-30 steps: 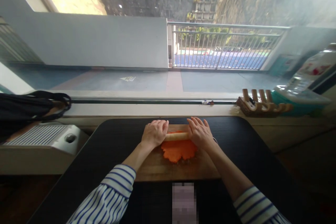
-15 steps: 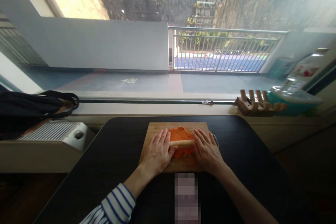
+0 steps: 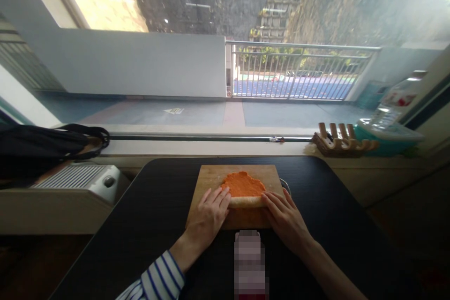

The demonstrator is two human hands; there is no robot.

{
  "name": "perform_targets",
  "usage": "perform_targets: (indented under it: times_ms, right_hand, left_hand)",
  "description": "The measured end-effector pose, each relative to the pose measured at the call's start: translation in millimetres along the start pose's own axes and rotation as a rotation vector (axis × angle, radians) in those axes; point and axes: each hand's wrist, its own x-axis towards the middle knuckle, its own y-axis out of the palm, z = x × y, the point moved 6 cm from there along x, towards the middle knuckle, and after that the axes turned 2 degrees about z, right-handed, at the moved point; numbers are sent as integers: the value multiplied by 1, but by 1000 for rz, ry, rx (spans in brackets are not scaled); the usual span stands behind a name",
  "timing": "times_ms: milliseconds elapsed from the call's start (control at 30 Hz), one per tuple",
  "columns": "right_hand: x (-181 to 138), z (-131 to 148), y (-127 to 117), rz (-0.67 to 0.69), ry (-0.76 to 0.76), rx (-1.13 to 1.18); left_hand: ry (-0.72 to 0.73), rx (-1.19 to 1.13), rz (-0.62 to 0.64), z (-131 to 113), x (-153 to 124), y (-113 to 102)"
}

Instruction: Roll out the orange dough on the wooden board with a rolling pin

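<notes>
A pale wooden rolling pin lies crosswise on a wooden board, along the near edge of a flattened orange sheet of dough. The dough has an uneven outline. My left hand is over the pin's left end, its fingers laid forward across it and the fingertips near the dough's left edge. Over the right end, my right hand holds the pin the same way. Both ends of the pin are hidden beneath the hands.
The board rests on a black table. Behind my right hand shows the rim of a round clear container. Along the windowsill are a wooden rack, a teal box and a plastic bottle. A black bag lies at left.
Both hands have drawn the rolling pin toward me, from the middle of the dough to its near edge. More of the orange surface shows now. The camera view has shifted slightly.
</notes>
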Motion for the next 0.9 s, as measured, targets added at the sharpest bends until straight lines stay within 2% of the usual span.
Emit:
perform_targets:
  times_ms: [133, 233, 400, 533, 733, 900]
  right_hand:
    - [6, -15, -8, 2, 3, 33]
    - [12, -29, -14, 43, 56, 40]
    - [22, -40, -13, 145, 146, 86]
    - [36, -39, -5, 177, 187, 110]
    - [62, -41, 9, 170, 229, -24]
    - [75, -49, 17, 183, 240, -80]
  left_hand:
    - [25, -54, -8, -1, 20, -14]
    - [22, -118, 13, -2, 40, -14]
    - [0, -173, 55, -4, 53, -2]
    - [-52, -138, 31, -1, 54, 6]
    - [-117, -35, 25, 9, 66, 17]
    - [-139, -21, 77, 19, 79, 25]
